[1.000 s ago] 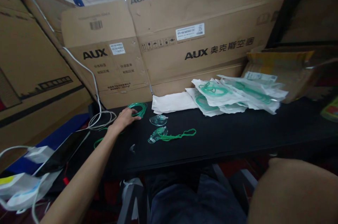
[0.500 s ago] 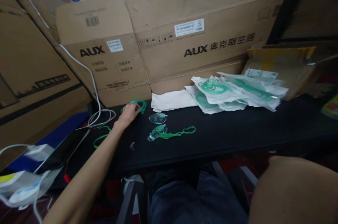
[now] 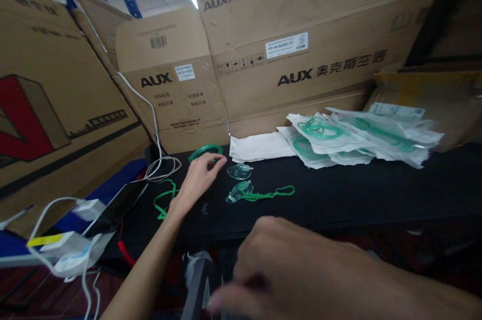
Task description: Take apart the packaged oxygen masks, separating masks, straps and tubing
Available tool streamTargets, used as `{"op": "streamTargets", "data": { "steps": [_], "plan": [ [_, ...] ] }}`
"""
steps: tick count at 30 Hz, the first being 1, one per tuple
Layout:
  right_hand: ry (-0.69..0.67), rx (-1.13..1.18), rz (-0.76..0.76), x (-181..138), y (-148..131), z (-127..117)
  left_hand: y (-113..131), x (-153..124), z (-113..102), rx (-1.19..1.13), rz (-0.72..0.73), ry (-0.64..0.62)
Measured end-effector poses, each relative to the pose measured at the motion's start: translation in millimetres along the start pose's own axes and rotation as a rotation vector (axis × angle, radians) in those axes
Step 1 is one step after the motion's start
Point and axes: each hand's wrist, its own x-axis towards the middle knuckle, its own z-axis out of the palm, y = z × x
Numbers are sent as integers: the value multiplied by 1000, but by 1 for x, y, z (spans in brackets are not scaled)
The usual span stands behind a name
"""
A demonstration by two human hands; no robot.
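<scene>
My left hand [image 3: 201, 174] is over the black tabletop with its fingers half curled, a gap between thumb and forefinger and nothing visible in them. Just behind it lies a coil of green tubing [image 3: 206, 149]. To its right rests a clear oxygen mask [image 3: 240, 172]. Nearer to me is a second clear mask [image 3: 240, 192] with a green elastic strap [image 3: 269, 195] stretched out to the right. My right hand [image 3: 278, 259] is close to the camera, smeared by motion; its fingers look bent, but what they hold, if anything, is unclear.
White pouches with green tubing [image 3: 327, 134] are piled at the back right, beside flat white packaging [image 3: 259, 146]. A green strap [image 3: 161, 204] and white cable [image 3: 165, 167] lie left. Cardboard boxes [image 3: 263, 89] wall the table's back. A phone [image 3: 116, 207] lies at left.
My left hand has come off the green tubing coil and moved toward the masks. My right hand has come into view at the lower right. The view has shifted somewhat left.
</scene>
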Motion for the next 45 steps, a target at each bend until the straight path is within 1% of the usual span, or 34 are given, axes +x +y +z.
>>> {"op": "streamTargets", "data": {
  "steps": [1,2,3,5,6,8,10,12,14,16,18,21,23,25,27,29,33,35,36,38,42,45],
  "plan": [
    [38,-54,31,3,9,-3,9,-12,-4,-92,-10,-11],
    [130,-121,63,7,20,-5,16,-24,-7,-158,-25,-52],
    [256,-166,106,11,34,-6,22,-35,-8,-198,-42,-92],
    [427,-185,141,17,62,-4,29,-52,-4,-220,-81,-167],
    [460,-167,145,20,75,-1,30,-57,0,-207,-90,-192],
    [482,-124,132,24,96,8,31,-62,13,-173,-73,-212],
    [507,-98,130,29,110,17,32,-60,26,-170,-23,-181],
    [541,-60,149,33,119,22,34,-55,37,-211,31,-122],
    [539,-1,151,36,125,23,39,-48,46,-292,81,-72],
    [498,71,130,37,130,22,45,-42,53,-400,120,-41],
    [470,124,110,36,135,20,49,-38,60,-512,122,-18],
    [493,161,99,33,141,21,51,-38,69,-658,31,4],
    [502,178,100,32,141,23,50,-40,73,-706,-72,66],
    [486,196,117,32,139,24,49,-42,72,-694,-164,163],
    [462,219,142,33,136,24,49,-44,69,-659,-203,203],
    [463,268,175,34,135,24,51,-45,65,-634,-179,162],
    [530,416,249,35,137,24,56,-47,61,-622,-72,-16],
    [553,450,245,35,138,24,56,-48,62,-628,-40,-92],
    [548,448,234,34,137,23,56,-48,62,-629,-31,-111],
    [503,408,197,32,135,21,55,-49,64,-632,-24,-112],
    [393,263,67,29,128,18,51,-49,65,-633,-22,-86],
    [388,190,7,30,128,18,51,-49,66,-637,-5,-93]
  ]
}}
